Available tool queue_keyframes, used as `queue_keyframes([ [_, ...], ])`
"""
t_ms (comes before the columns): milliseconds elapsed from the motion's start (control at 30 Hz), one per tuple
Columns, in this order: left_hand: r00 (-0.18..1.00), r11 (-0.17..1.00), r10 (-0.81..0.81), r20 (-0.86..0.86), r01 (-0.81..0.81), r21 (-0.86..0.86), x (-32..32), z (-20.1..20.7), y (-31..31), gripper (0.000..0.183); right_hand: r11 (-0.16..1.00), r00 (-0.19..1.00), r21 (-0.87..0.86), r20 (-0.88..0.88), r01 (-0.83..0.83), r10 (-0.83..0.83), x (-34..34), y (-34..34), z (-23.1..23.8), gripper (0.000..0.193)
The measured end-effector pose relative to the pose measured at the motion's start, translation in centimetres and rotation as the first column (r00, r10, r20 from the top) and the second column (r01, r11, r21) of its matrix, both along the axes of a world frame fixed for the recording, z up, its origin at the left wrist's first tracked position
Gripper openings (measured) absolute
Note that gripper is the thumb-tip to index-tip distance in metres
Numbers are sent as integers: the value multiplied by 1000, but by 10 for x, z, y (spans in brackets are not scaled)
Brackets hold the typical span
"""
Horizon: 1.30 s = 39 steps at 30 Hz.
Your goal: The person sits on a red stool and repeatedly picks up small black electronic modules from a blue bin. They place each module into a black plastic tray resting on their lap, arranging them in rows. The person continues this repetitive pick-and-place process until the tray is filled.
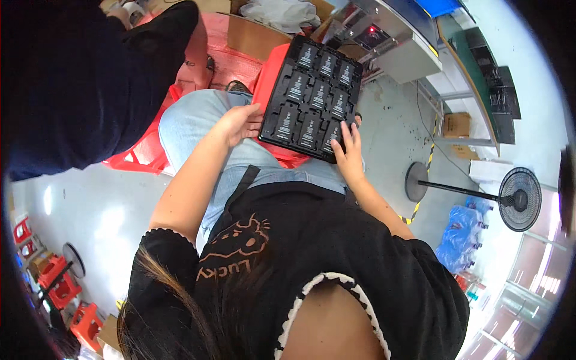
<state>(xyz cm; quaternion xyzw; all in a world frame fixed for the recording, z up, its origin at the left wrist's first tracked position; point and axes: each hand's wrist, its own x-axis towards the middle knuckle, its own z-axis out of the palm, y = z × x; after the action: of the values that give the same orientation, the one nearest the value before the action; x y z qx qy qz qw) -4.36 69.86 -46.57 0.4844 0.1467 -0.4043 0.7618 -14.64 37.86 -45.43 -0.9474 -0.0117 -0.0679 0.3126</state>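
A black plastic tray (278, 90) lies tilted in front of me, above my lap. Its compartments hold several flat black phone batteries (309, 129) with pale printing, set in rows. My left hand (242, 124) has its fingers closed at the tray's left edge near the close corner; some fingertips are hidden by the rim. At the near right corner is my right hand (351, 153), thumb and fingers apart. Its thumb and a fingertip touch the corner battery, while other fingers lie along the right edge. Red material (270, 69) shows beneath the tray.
Another person in dark clothing (72, 90) sits close on my left. Beyond the tray are a cardboard box (249, 37) and white plastic bags (282, 13). A machine (399, 54) stands at the far right. A standing fan (519, 199) and blue water bottles (459, 237) are further right.
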Motion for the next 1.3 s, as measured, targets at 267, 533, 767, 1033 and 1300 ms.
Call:
queue_keyframes([
  [267, 958, 963, 261, -120, -268, -40, -12, -16, 14, 59, 595, 644, 355, -659, 721, -388, 13, -14, -15, 49],
  [533, 969, 963, 247, -22, -248, -109, -29, 19, 9, 55, 447, 535, 364, -769, 817, -351, 12, -8, 10, 37],
  [767, 895, 958, -264, 359, 199, 207, -16, -8, -12, 36, 476, 462, 265, -809, 839, -364, 19, -9, 20, 29],
  [1033, 891, 981, -195, 411, 178, 80, -16, -16, -16, 47, 602, 347, 77, -871, 795, -347, 29, -23, 24, 40],
  [1300, 879, 980, 189, 437, -142, -139, -22, -24, -32, 41, 850, 785, -484, -602, -209, -150, 114, -29, 156, 70],
])
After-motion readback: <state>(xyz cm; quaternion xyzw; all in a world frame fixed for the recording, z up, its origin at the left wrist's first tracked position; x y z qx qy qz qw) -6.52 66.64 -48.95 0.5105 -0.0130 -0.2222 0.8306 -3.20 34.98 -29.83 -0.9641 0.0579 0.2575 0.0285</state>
